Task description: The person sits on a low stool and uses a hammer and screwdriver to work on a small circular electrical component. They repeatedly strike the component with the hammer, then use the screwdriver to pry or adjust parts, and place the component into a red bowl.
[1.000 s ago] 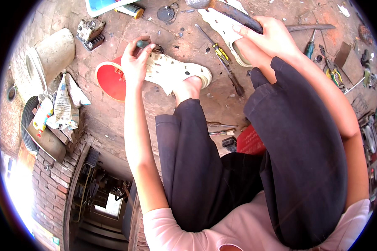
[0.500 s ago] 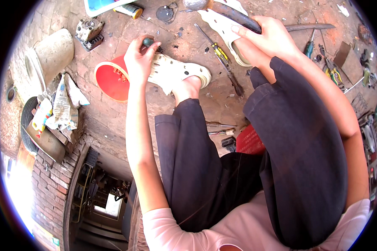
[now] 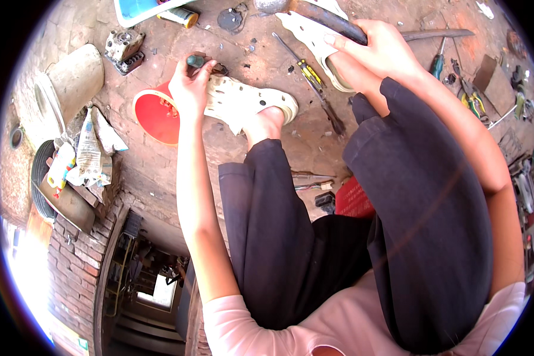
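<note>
My left hand (image 3: 190,89) is closed, thumb and fingers gripping a small dark green piece with a rounded end (image 3: 196,61); its kind is unclear. A darker piece (image 3: 220,69) shows beside the fingertips, near the toe of my white clog (image 3: 237,101). Close by that wrist an orange-red bucket (image 3: 156,115) lies tilted, small bits inside it. Over on the right, my right hand (image 3: 385,50) is wrapped round the dark handle of a hammer (image 3: 329,22). The hammer's rounded metal head (image 3: 271,5) points left, above my other clog (image 3: 305,38).
A yellow-and-black screwdriver (image 3: 308,72) lies between my feet. Pliers (image 3: 473,104) and a teal-handled screwdriver (image 3: 437,66) are at the right. On the left stand a metal engine part (image 3: 124,46), a pale bucket (image 3: 77,77) on its side and a torn bag (image 3: 90,145).
My left hand has shifted slightly left and down, and the green piece in it has turned so more of its side shows. The right hand and the hammer have barely moved.
</note>
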Demonstrator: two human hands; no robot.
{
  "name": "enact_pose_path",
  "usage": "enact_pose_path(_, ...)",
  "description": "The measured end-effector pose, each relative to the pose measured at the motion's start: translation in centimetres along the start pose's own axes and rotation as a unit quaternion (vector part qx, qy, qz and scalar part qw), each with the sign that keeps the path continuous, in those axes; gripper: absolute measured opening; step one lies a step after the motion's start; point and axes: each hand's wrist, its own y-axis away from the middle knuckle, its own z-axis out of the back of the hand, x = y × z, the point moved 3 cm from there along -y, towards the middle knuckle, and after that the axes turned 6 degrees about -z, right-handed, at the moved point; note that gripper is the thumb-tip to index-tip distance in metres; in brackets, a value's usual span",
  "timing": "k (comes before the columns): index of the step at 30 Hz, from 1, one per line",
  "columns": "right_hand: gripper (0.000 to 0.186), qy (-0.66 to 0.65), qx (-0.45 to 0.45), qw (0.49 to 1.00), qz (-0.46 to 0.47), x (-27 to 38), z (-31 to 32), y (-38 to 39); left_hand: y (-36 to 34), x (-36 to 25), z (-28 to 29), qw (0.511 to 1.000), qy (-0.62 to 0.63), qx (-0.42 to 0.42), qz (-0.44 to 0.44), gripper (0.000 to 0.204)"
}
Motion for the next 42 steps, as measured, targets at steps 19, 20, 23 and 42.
enact_pose_path(19,0.060,0.000,-0.015,1.000,0.015,0.1,-0.1,0.1,0.0,-1.8,-1.3,0.987,-0.130,0.050,-0.083,0.027)
enact_pose_path(20,0.060,0.001,-0.020,1.000,0.020,0.1,-0.1,0.2,0.1,-1.9,-1.4,0.986,-0.138,0.049,-0.079,0.027)
enact_pose_path(23,0.059,-0.018,-0.013,1.000,0.017,0.4,0.1,-0.2,0.4,-2.2,-1.3,0.984,-0.154,0.035,-0.078,0.027)
enact_pose_path(42,0.071,0.083,0.169,0.966,0.179,8.4,-5.4,-4.3,3.6,0.9,-1.5,0.977,-0.131,-0.091,-0.144,0.027)
